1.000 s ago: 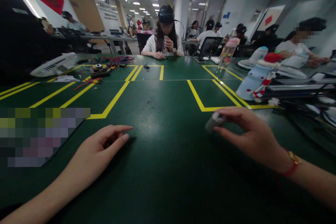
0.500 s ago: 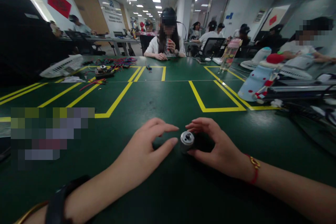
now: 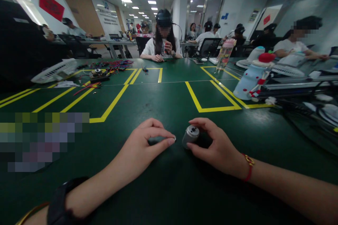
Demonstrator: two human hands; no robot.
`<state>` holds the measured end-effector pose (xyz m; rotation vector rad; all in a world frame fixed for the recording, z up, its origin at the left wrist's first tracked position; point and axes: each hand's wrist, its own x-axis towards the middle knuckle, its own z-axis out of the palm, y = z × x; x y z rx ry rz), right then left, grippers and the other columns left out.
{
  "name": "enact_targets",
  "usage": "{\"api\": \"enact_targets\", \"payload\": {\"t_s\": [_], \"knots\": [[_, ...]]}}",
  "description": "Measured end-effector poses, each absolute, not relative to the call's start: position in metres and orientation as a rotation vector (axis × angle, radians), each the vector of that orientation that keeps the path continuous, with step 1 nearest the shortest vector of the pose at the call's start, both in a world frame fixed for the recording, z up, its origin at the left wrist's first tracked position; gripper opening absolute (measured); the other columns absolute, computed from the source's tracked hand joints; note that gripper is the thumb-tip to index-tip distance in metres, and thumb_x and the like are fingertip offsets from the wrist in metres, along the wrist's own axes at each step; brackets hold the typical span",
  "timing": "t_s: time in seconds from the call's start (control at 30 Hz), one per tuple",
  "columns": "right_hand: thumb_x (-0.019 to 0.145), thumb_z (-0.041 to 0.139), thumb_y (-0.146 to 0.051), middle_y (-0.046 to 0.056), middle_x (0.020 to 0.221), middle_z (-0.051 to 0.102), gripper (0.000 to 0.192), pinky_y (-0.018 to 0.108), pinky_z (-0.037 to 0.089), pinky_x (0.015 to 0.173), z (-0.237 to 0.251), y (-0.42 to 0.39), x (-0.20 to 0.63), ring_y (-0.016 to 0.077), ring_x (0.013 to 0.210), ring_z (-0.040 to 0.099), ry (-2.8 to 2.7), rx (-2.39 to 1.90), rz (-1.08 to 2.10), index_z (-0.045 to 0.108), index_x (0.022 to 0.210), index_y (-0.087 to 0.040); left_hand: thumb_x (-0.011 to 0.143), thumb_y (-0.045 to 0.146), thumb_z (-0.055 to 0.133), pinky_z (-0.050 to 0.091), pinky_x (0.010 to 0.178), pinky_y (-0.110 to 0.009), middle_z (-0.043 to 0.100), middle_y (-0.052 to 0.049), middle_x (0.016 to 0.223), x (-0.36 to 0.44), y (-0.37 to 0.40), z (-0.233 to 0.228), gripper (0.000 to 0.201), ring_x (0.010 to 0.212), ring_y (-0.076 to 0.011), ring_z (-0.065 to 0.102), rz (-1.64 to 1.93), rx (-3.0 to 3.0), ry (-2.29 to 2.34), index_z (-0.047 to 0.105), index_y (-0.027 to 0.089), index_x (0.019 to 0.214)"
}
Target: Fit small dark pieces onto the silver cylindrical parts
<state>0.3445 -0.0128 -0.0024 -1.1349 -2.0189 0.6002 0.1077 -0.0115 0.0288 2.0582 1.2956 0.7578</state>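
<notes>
My right hand (image 3: pixel 216 144) is closed around a small silver motor (image 3: pixel 190 136), thumb on its near side and fingers at its far side. The motor leans a little to the right, and its round top shows several dark spots. Left of it, my left hand (image 3: pixel 150 140) is closed in a pinch. Between that thumb and index fingertip sits a tiny shiny metal piece (image 3: pixel 174 139), mostly covered, its exact kind unclear. A small gap separates this piece from the motor. Both hands are low over the green table (image 3: pixel 158 190).
Yellow tape (image 3: pixel 219 109) marks the table. A bundle of coloured wires (image 3: pixel 113 65) lies at the far left. On the right stand a blue bottle (image 3: pixel 245 81) and a clear bottle (image 3: pixel 225 56), near metal rails (image 3: pixel 295 86). A person (image 3: pixel 162 42) sits opposite.
My left thumb and index finger have closed on the tiny metal piece, and the dark part atop the motor no longer shows. The motor, upright before, now tilts in my right hand.
</notes>
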Motion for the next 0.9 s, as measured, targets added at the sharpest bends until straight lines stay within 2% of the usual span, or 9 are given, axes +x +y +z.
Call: {"api": "enact_targets", "payload": {"t_s": [0.2,0.33,0.47,0.57,0.67,0.73,0.8,0.87,0.9], "knots": [[0.077,0.067,-0.034,0.004,0.113,0.063,0.047,0.029,0.053,0.086,-0.001,-0.009,0.341,0.0140,0.099,0.062,-1.969,-1.185,0.556,0.051,0.121,-0.025,0.084,0.036,0.068,0.042,0.083,-0.035,0.061,0.000,0.098,0.116,-0.008,0.004,0.011,0.095,-0.0203,0.055,0.552,2.316,1.259,0.077,0.036,0.090],[0.078,0.066,-0.038,0.005,0.114,0.062,0.047,0.031,0.053,0.088,0.010,-0.004,0.360,0.0155,0.100,0.062,-1.961,-1.241,0.526,0.052,0.120,-0.024,0.086,0.041,0.064,0.045,0.083,-0.031,0.060,0.000,0.104,0.095,-0.010,0.014,0.023,0.096,-0.0193,0.057,0.575,2.144,1.293,0.073,0.036,0.106],[0.074,0.067,-0.048,0.007,0.110,0.064,0.054,0.036,0.053,0.083,0.017,0.009,0.438,0.0197,0.093,0.064,-1.821,-1.582,0.290,0.054,0.120,-0.022,0.087,0.054,0.056,0.046,0.078,-0.031,0.060,0.000,0.110,0.040,-0.017,0.025,0.036,0.091,-0.0202,0.059,0.586,1.919,1.559,0.070,0.033,0.112],[0.070,0.067,-0.055,0.009,0.107,0.064,0.059,0.040,0.052,0.078,0.010,0.021,0.513,0.0243,0.088,0.063,-1.654,-1.905,0.036,0.055,0.118,-0.022,0.085,0.060,0.053,0.043,0.089,-0.036,0.061,0.001,0.119,0.004,-0.021,0.021,0.041,0.108,-0.0257,0.056,0.579,1.785,1.734,0.067,0.034,0.113],[0.070,0.063,-0.060,0.013,0.109,0.063,0.062,0.042,0.051,0.076,0.001,0.027,0.561,0.0288,0.090,0.062,-1.595,-2.067,-0.027,0.054,0.118,-0.023,0.082,0.065,0.051,0.041,0.093,-0.041,0.064,0.002,0.119,-0.012,-0.022,0.011,0.047,0.112,-0.0293,0.055,0.572,1.667,1.851,0.065,0.034,0.115],[0.070,0.062,-0.062,0.015,0.115,0.060,0.065,0.048,0.049,0.083,0.000,0.027,0.564,0.0332,0.100,0.060,-1.629,-2.059,-0.179,0.052,0.120,-0.022,0.081,0.067,0.051,0.040,0.094,-0.042,0.065,0.002,0.119,-0.013,-0.020,0.006,0.049,0.112,-0.0298,0.056,0.589,1.637,1.872,0.064,0.035,0.114],[0.070,0.062,-0.062,0.017,0.123,0.056,0.070,0.054,0.042,0.096,0.004,0.023,0.541,0.0373,0.115,0.052,-1.706,-1.937,-0.442,0.051,0.124,-0.020,0.080,0.068,0.051,0.040,0.095,-0.041,0.065,0.002,0.121,-0.012,-0.019,0.004,0.049,0.114,-0.0296,0.056,0.600,1.639,1.862,0.065,0.035,0.114],[0.072,0.063,-0.059,0.015,0.129,0.053,0.067,0.056,0.034,0.105,0.011,0.014,0.496,0.0360,0.125,0.045,-1.864,-1.721,-0.537,0.052,0.126,-0.021,0.080,0.068,0.052,0.040,0.096,-0.041,0.065,0.001,0.123,-0.011,-0.018,0.003,0.049,0.115,-0.0295,0.056,0.596,1.648,1.854,0.064,0.035,0.115],[0.075,0.062,-0.056,0.012,0.133,0.051,0.062,0.054,0.032,0.108,0.014,0.008,0.469,0.0328,0.127,0.044,-1.982,-1.599,-0.452,0.052,0.126,-0.023,0.080,0.067,0.052,0.041,0.096,-0.041,0.065,0.001,0.123,-0.011,-0.018,0.003,0.050,0.114,-0.0295,0.056,0.594,1.643,1.855,0.064,0.034,0.116]]}}
